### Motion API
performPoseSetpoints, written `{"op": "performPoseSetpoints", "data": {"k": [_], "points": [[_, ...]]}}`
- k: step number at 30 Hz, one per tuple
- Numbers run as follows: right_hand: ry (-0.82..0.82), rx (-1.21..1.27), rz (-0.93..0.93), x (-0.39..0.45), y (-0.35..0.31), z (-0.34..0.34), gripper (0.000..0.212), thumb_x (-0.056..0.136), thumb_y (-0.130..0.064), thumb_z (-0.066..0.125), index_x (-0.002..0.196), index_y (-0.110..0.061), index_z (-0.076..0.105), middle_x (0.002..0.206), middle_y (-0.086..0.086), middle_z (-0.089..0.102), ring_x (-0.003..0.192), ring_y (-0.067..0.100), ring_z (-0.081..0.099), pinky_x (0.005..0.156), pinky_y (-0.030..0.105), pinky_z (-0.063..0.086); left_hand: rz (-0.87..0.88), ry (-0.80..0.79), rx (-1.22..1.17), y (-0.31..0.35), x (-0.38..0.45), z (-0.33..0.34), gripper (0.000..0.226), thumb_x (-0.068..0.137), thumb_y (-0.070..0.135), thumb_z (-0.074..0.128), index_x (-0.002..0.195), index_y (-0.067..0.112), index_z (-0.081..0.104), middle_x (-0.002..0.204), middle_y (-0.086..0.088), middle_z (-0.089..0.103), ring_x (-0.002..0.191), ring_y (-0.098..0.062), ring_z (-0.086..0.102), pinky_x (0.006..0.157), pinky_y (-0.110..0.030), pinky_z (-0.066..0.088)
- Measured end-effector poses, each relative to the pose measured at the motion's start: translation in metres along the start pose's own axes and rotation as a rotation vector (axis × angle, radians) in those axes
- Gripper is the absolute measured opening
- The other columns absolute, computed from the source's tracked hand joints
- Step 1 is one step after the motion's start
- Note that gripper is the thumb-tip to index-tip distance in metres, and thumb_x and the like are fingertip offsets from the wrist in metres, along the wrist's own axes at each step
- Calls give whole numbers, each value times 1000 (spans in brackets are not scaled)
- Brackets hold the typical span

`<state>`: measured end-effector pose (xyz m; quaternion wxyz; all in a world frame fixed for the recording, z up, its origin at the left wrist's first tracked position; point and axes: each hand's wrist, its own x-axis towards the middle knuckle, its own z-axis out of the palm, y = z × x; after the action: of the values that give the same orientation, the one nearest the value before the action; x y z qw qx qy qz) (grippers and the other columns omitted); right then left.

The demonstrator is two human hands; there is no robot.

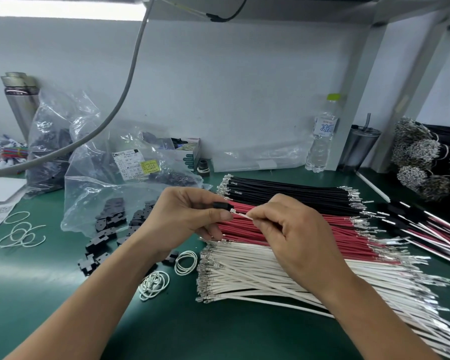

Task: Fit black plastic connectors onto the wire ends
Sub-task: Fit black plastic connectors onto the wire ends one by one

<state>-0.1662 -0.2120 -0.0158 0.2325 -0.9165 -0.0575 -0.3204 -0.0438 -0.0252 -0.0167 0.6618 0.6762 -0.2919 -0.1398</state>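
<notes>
- Left hand (190,216) pinches a black connector (222,205) between thumb and fingers, its open face turned toward the right hand; judged so the socket lines up with the incoming wire
- Right hand (283,224) pinches a white wire (242,215) close behind its metal terminal (233,210); a short grip likely keeps the tip stiff for insertion
- Terminal sits just beside the connector mouth; cannot tell whether it touches or has entered. Step judged: insertion about to seat
- Both hands held above the red wires (283,232), between the black wires (283,189) behind and the white wires (270,271) in front
- Wires sorted by colour in three flat rows, terminals facing left; judged to allow one-at-a-time picking by the right hand
- Loose connectors (109,229) spill from an open bag (102,193) at left, near the left hand
- Finished leads (426,224) with black housings lie at far right
- Rubber bands (21,233) scattered left and centre
- Surface: green mat (192,328)
- Behind: pale wall (231,87), water bottle (322,136), tumbler (357,149), steel flask (18,100), grey cable (130,74) hanging across, more bagged parts
</notes>
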Motion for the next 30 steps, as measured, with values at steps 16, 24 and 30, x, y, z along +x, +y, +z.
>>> {"op": "performPoseSetpoints", "data": {"k": [16, 24, 30], "points": [[45, -23, -99, 0, -2, 11, 7, 95, -10, 66, 97, -14, 72, 88, -7, 61, 75, 10, 59, 64, 34, 52, 87, -82, 191, 0, -6, 9, 19, 74, 23, 84, 93, 18, 84, 74, -12, 77, 57, -21, 73, 55, -23, 57], [126, -142, -131, 3, 2, 12, 10, 98, -20, 65, 89, -15, 65, 87, -7, 55, 68, 11, 53, 56, 33, 49, 102, -48, 174, 4, -7, 9, 21, 73, 27, 84, 92, 18, 84, 71, -12, 77, 57, -22, 73, 57, -26, 60], [138, -175, -196, 0, 5, 18, 10, 99, -15, 64, 89, -12, 64, 85, -4, 56, 64, 13, 51, 50, 35, 47, 133, -72, 197, 5, -8, 9, 16, 75, 28, 83, 90, 22, 84, 69, -10, 76, 57, -22, 74, 55, -22, 57]]}}
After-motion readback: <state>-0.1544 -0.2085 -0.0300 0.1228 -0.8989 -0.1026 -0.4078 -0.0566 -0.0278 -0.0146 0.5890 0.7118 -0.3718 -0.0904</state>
